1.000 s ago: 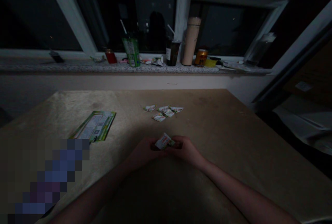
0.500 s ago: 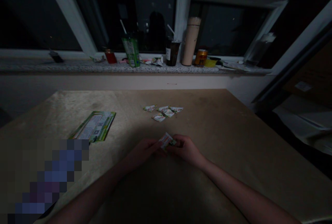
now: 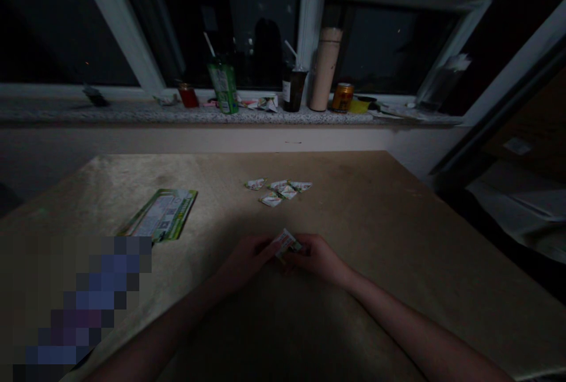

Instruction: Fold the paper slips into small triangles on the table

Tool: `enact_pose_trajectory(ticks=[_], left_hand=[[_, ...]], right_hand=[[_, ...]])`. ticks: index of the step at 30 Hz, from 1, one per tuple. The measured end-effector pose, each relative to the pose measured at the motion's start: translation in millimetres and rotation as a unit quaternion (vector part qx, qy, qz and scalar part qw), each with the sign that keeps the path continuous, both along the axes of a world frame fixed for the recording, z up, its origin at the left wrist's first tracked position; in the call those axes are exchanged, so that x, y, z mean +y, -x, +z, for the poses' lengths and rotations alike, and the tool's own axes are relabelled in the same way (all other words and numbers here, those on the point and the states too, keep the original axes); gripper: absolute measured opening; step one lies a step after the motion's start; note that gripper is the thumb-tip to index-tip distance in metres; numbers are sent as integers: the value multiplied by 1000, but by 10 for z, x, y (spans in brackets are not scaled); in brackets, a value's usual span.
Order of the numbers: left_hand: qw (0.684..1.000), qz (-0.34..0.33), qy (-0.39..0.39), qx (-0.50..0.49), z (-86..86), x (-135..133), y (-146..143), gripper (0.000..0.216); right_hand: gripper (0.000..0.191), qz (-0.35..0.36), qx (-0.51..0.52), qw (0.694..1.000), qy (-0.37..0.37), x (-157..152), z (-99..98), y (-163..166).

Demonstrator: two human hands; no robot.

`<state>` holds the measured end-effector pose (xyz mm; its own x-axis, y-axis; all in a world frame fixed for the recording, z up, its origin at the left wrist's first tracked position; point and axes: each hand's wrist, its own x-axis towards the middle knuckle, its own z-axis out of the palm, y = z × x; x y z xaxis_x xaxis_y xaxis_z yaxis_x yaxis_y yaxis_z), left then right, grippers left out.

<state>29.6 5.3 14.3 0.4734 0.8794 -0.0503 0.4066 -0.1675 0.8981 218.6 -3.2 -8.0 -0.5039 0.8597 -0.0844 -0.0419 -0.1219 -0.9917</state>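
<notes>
Between my two hands, above the near middle of the table, is a small white and green printed packet (image 3: 285,241). My left hand (image 3: 252,254) pinches its left side with the thumb on top. My right hand (image 3: 316,255) has its fingers curled on the right side of the same packet. Just beyond my hands several similar small packets (image 3: 283,189), folded to points, lie close together on the table. Which way the held packet is folded is hard to make out in the dim light.
On the table (image 3: 354,193), a larger green and white printed bag (image 3: 168,214) lies to the left. The lower left is blurred out. Along the windowsill (image 3: 256,117) stand a green cup (image 3: 224,87), a dark cup (image 3: 293,90), a tall pinkish bottle (image 3: 326,69) and an orange can (image 3: 343,98).
My right fingers have closed in on the packet, which has turned a little and shifted slightly right. The packets on the table stay where they were.
</notes>
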Motion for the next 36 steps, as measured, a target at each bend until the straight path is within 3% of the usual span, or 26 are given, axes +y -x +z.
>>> enact_pose_trajectory(ticks=[3, 9, 14, 22, 31, 36], left_hand=[[999, 32, -23, -5, -10, 28, -7, 33], [998, 51, 27, -10, -25, 74, -8, 32], [997, 77, 22, 3, -23, 53, -32, 30], [996, 90, 5, 9, 14, 31, -45, 35], [997, 74, -2, 26, 18, 27, 0, 32], [997, 73, -12, 28, 24, 24, -1, 33]], right_hand=[[37, 8, 5, 999, 32, -18, 12, 16], [36, 28, 26, 998, 51, -1, 11, -8], [36, 39, 52, 995, 74, 3, 11, -31], [36, 17, 52, 995, 79, 7, 22, -13], [36, 31, 39, 997, 66, 8, 35, -30], [34, 17, -21, 1000, -3, -6, 41, -19]])
